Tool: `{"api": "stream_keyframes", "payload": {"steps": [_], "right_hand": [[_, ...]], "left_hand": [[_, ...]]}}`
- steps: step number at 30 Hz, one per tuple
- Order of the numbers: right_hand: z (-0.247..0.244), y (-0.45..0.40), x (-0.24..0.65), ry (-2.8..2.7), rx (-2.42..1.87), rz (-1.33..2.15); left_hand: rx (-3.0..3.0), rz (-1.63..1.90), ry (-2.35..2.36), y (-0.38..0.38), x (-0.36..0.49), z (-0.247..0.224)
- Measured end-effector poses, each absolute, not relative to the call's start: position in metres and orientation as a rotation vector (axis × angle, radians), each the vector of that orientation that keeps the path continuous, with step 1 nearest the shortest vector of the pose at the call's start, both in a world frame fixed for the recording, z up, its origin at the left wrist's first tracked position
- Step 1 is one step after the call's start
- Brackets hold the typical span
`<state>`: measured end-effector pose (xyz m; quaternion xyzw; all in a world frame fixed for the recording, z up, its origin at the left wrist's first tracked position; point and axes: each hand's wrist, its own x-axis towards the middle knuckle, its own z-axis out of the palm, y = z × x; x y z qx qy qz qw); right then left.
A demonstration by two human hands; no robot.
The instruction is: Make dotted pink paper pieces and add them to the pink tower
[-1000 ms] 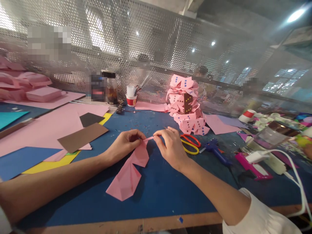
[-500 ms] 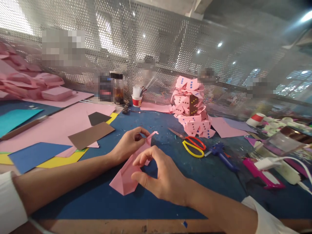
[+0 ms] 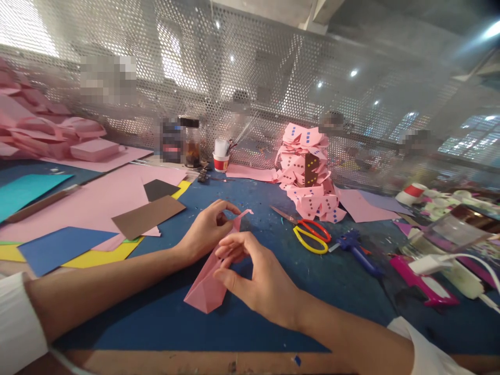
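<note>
A folded piece of pink paper [image 3: 208,291] lies slantwise over the blue mat between my hands, its narrow curled tip pointing away from me. My left hand [image 3: 209,229] is closed on the upper part of it, thumb against fingers. Lower down, my right hand [image 3: 260,278] has its thumb and curled fingers at the paper's right edge, gripping it. The fingers hide the paper's middle stretch. To the right of my hands lie scissors [image 3: 311,239] with red and yellow handles and a blue glue gun [image 3: 357,252].
A stack of pink paper pieces [image 3: 302,172] with coloured squares stands at the back. Brown card [image 3: 148,217], blue card [image 3: 62,250] and pink sheets lie left. A paper cup [image 3: 221,163] stands before the perforated metal screen [image 3: 269,78]. A magenta device [image 3: 422,281] lies right.
The paper's wide lower end has shifted slightly right and looks narrower. My right hand's fingers have closed in on its edge. My left hand stays almost where it was.
</note>
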<state>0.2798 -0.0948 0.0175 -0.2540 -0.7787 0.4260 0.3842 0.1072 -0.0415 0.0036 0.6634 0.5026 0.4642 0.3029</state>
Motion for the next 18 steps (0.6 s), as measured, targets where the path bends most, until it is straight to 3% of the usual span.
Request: {"api": "stream_keyframes", "payload": {"steps": [5,12,18], "right_hand": [[0.019,-0.093,0.277,-1.865,-0.665,1.423],[0.028,-0.088,0.284,-1.898,-0.71,1.344],[0.028,-0.073,0.294,-1.731,-0.673,1.508]], "left_hand": [[1.811,1.244,1.368,-0.04,0.108,0.001],[1.897,1.261,1.42,-0.035,0.101,0.003],[1.901,1.331,1.553,-0.023,0.082,0.001]]}}
